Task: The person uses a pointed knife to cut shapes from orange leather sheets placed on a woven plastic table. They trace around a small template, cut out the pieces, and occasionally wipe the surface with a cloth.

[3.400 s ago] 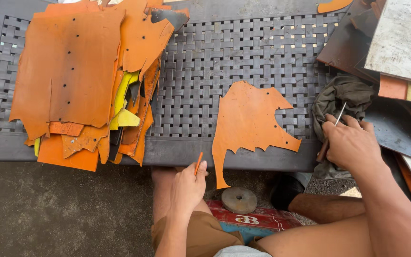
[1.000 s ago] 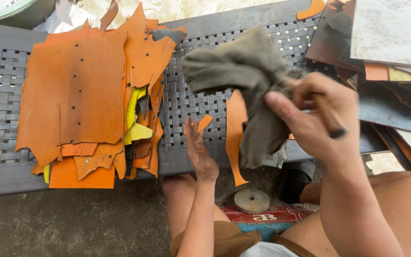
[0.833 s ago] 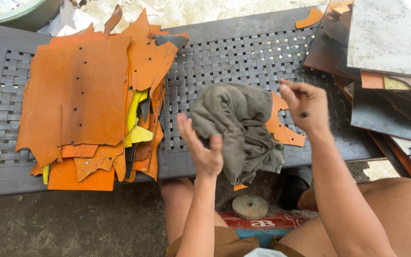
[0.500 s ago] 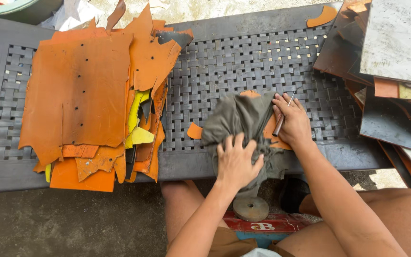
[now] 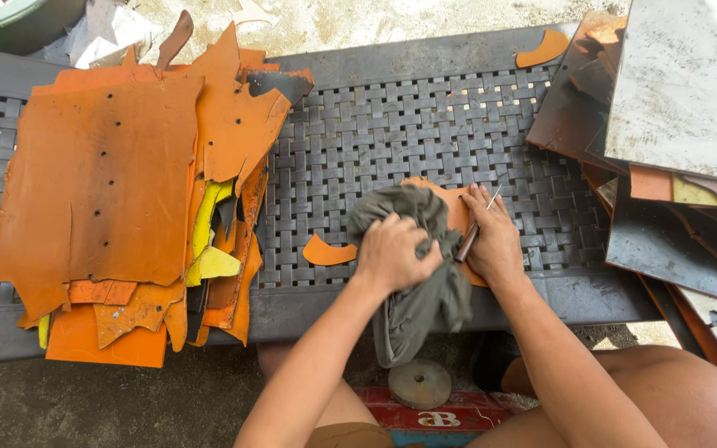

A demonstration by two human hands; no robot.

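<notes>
Now left hand (image 5: 393,253) clenched on grey cloth (image 5: 418,290), right hand (image 5: 491,241) gripping awl (image 5: 473,232).

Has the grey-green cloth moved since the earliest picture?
Yes. The grey-green cloth went from the bench's right end, by the dark sheets, leftward to mid-bench, under the left hand, over an orange leather piece.

matt grey cloth (image 5: 425,290), smooth orange leather (image 5: 109,191), woven plastic table (image 5: 392,133)

Bright daylight, glare at upper right, sharp focus, soft shadows
</notes>
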